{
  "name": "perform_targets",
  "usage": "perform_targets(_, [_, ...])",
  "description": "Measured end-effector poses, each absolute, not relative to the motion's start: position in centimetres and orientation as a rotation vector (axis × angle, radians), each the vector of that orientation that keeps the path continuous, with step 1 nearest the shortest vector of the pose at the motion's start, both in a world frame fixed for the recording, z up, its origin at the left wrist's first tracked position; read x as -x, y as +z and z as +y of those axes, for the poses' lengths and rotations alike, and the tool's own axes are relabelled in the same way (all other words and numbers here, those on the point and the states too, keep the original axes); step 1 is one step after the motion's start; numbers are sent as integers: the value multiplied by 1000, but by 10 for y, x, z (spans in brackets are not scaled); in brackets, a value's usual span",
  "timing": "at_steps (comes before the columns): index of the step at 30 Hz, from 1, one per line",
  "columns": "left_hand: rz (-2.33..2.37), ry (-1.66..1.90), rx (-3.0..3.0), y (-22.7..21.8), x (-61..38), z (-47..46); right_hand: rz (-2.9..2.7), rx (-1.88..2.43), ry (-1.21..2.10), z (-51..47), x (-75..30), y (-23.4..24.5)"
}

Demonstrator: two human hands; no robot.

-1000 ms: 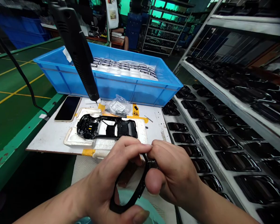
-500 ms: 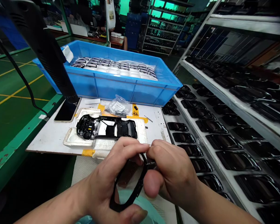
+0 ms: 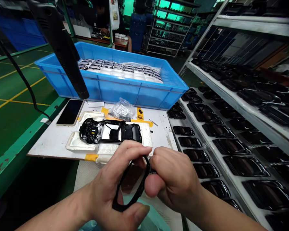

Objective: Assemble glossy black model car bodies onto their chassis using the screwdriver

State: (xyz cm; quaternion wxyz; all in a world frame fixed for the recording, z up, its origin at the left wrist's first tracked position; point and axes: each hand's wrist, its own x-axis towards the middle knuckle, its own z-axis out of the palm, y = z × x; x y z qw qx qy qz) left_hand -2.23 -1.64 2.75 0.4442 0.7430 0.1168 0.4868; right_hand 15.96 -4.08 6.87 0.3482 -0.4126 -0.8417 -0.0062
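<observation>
My left hand is wrapped around a curved black plastic frame with an oblong opening, fingers over its top and thumb along its lower end. My right hand is closed at the frame's right edge, thumb pressed against the curled fingers. A small shiny dark bit shows between them, too covered to name. Beyond the hands, a black model-car chassis lies in a white foam cradle on the white board.
A black electric screwdriver hangs at upper left, above a phone. Behind stands a blue bin holding rows of dark-edged parts. A plastic bag lies on the board. Racks of glossy black parts fill the right side.
The hanging screwdriver has swung to the right, uncovering more of the phone. My right hand has shifted slightly left and the frame has tilted a little. Both hands keep their grip.
</observation>
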Motion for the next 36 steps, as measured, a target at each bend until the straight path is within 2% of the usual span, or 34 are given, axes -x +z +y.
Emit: perform_targets(36, [283, 1364, -1698, 11, 11, -29, -2192, 1118, -110, -39, -159, 70])
